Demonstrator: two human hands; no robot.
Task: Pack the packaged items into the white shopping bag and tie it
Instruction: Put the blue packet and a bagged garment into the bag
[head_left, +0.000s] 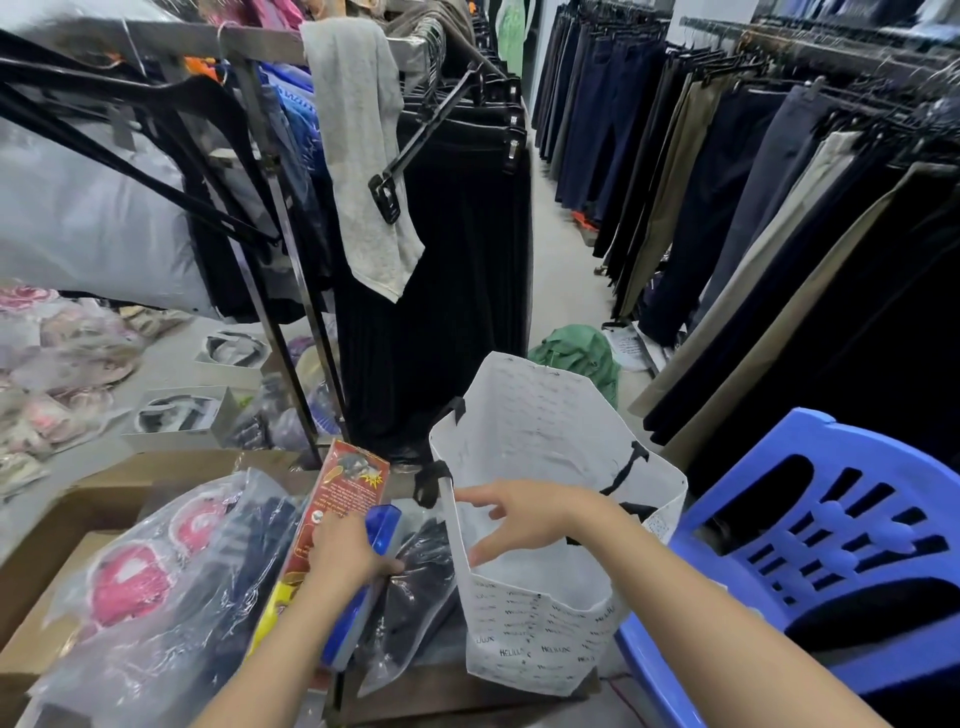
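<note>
— Both hands are low in the scene, yes? What does each one hold?

— Left hand (345, 553) is closed around a long red and yellow package (332, 525) with a blue part (363, 582) along its right side. It holds it tilted, the top end leaning to the far side. Right hand (519, 514) is open, fingers spread, and it reaches into the mouth of the white shopping bag (540, 634). If the fingers touch the bag wall, I cannot tell.

— Where does the bag stand?

— Upright, just right of the package, mouth open, black handles (434, 483) hanging at the rim. A blue plastic chair (810, 551) is just beside it on the right.

— And the other packaged items?

— On the left, near side: a clear plastic pack with pink things (135, 577) lies over cardboard boxes (57, 525). A dark item in clear plastic (415, 587) lies between the held package and the bag.

— Behind?

— Racks of dark trousers (727, 182) on the far right, black skirts (441, 286) in the middle.
</note>
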